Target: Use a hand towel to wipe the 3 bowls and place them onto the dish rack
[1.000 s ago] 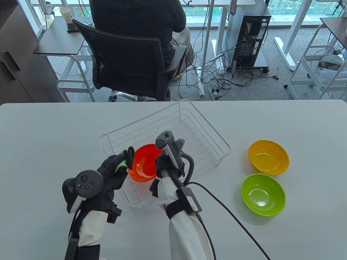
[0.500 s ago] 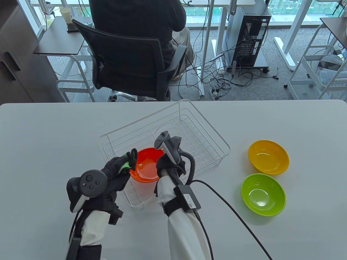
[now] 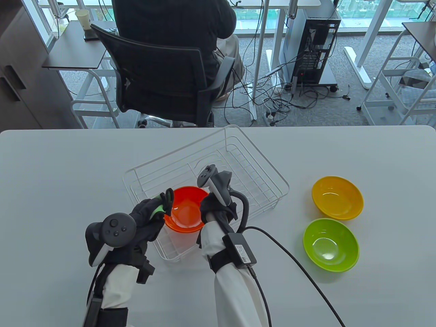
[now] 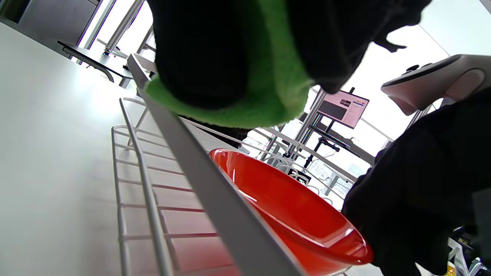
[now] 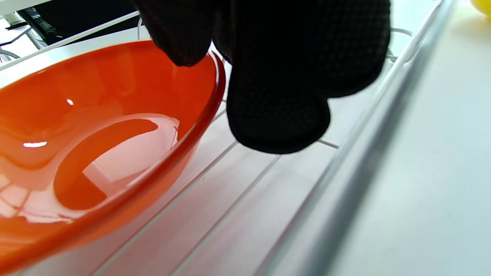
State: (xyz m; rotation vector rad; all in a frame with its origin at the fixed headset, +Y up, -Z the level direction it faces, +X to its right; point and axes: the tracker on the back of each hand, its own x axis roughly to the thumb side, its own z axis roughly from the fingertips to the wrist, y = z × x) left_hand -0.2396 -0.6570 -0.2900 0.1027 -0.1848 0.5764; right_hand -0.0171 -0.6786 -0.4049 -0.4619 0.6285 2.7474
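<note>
A red bowl [image 3: 185, 213] sits level inside the white wire dish rack [image 3: 269, 162], at its near corner. My right hand [image 3: 213, 207] holds the bowl's right rim; in the right wrist view its fingers [image 5: 276, 96] pinch the rim of the red bowl [image 5: 96, 134] low over the rack wires. My left hand [image 3: 146, 221] grips a green hand towel [image 3: 156, 209] just left of the bowl, over the rack's edge. The towel [image 4: 268, 96] is bunched in the fingers above the red bowl [image 4: 291, 207]. A yellow bowl [image 3: 337, 197] and a green bowl [image 3: 330, 244] stand upright on the table to the right.
A black cable [image 3: 289, 252] trails from my right wrist across the table toward the near edge. Beyond the far table edge a person sits in a black office chair [image 3: 163, 78]. The rest of the rack holds nothing.
The red bowl has gone from tilted to level and come down into the rack's near corner. Both hands shifted slightly right with it; the towel stays in my left hand.
</note>
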